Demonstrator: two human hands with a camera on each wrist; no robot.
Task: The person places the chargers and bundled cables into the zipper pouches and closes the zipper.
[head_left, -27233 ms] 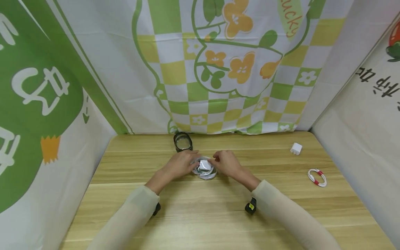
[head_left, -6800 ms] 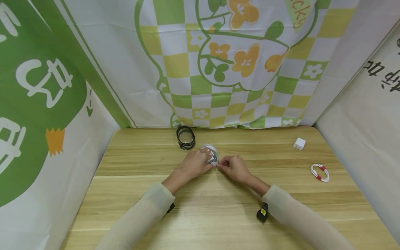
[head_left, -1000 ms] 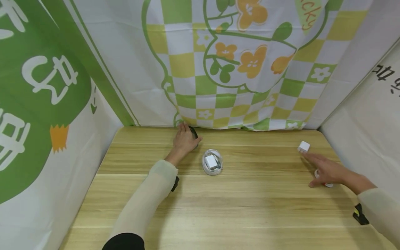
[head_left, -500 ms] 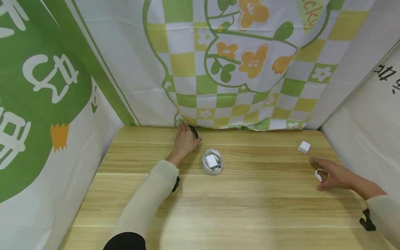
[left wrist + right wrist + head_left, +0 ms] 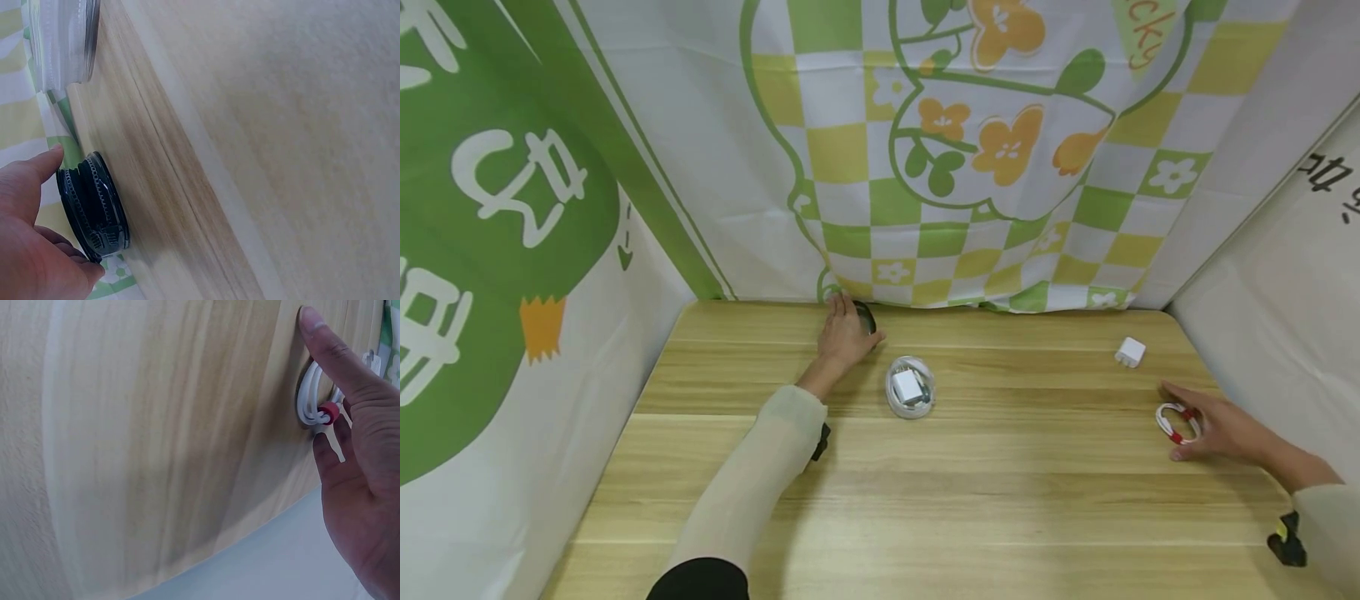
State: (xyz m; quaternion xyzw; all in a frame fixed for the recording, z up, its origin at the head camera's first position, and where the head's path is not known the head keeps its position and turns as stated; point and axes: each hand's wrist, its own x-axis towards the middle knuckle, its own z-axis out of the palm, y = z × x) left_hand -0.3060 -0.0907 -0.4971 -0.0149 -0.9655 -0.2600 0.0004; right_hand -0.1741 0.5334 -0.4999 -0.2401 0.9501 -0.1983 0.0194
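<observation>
My left hand (image 5: 844,336) lies around a small round black zip case (image 5: 94,209) at the table's back edge. In the left wrist view its fingertips touch the case's near side; the thumb tip looks slightly apart from it. In the head view the hand covers much of the case. At the right, my right hand (image 5: 1228,429) spans a coiled white cable (image 5: 1178,423) with red ties, thumb and fingers spread to either side. Mid-table sits a round clear case (image 5: 911,406) with a white plug adapter (image 5: 907,387) and white cable seen in or on it.
Another white plug adapter (image 5: 1131,352) lies at the back right, behind the cable. The wooden table (image 5: 1000,500) meets a patterned curtain (image 5: 940,242) at the back, with fabric walls at both sides.
Earlier both hands worked at the clear case. Since then my left hand has moved to the black case. My right hand went right, near the adapter, then drew back to the cable.
</observation>
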